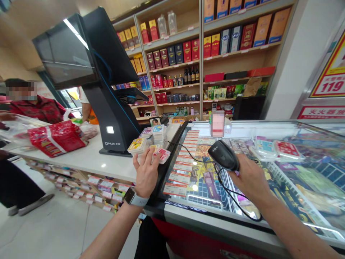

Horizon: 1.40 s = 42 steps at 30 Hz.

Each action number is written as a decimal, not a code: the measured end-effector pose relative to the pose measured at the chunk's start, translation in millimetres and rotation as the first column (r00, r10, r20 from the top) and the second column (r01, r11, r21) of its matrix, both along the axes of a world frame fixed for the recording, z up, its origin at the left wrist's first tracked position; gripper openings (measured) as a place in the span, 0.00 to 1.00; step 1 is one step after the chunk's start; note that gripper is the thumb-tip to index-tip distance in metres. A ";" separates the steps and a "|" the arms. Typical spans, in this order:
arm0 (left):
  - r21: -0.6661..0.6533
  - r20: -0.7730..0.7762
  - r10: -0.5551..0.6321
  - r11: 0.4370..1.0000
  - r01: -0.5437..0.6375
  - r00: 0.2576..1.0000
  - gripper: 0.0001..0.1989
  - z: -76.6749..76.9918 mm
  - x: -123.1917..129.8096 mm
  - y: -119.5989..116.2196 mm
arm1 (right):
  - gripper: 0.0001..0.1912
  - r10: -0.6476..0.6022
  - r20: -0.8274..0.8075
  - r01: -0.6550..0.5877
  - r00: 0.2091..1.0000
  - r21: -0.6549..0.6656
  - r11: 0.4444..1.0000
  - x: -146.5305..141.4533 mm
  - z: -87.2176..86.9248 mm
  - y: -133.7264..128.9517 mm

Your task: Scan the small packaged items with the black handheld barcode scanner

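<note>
Premises are a retail shop, viewed at its checkout. Far shelving (201, 61) carries boxed liquor and bottled wine; a payment terminal (107, 111) stands on the white bench (88, 162) at left, and a corded barcode scanner (223, 155) is held over a glass-topped freezer (269, 124) at right.

A person in a red patterned shirt (40, 109) stands across a white checkout counter (91, 162) from a black point-of-sale terminal (107, 108) and near a red sack (55, 138). Gift boxes (242, 36) and dark bottles (191, 75) line wooden shelves (201, 72) behind a glass-topped freezer (215, 226); a red-and-yellow sign (330, 77) reads 119.
</note>
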State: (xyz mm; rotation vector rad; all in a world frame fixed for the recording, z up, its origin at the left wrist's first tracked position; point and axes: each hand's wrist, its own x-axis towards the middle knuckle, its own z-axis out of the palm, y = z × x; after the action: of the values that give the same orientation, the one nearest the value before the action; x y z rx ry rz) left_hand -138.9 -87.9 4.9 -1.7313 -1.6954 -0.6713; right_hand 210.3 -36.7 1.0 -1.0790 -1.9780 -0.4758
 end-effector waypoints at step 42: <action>-0.151 0.329 -0.483 0.821 0.550 0.811 0.25 -6.0 81.6 57.5 | 0.11 0.004 -0.036 -0.005 0.999 -0.032 0.999 -1.5 3.9 -1.3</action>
State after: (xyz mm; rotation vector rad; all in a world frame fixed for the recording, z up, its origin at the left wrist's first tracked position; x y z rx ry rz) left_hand -57.3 -30.4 -1.1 -2.4179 -1.5193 -1.0274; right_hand 208.8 -37.9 4.9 -1.0953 -1.9629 -0.4207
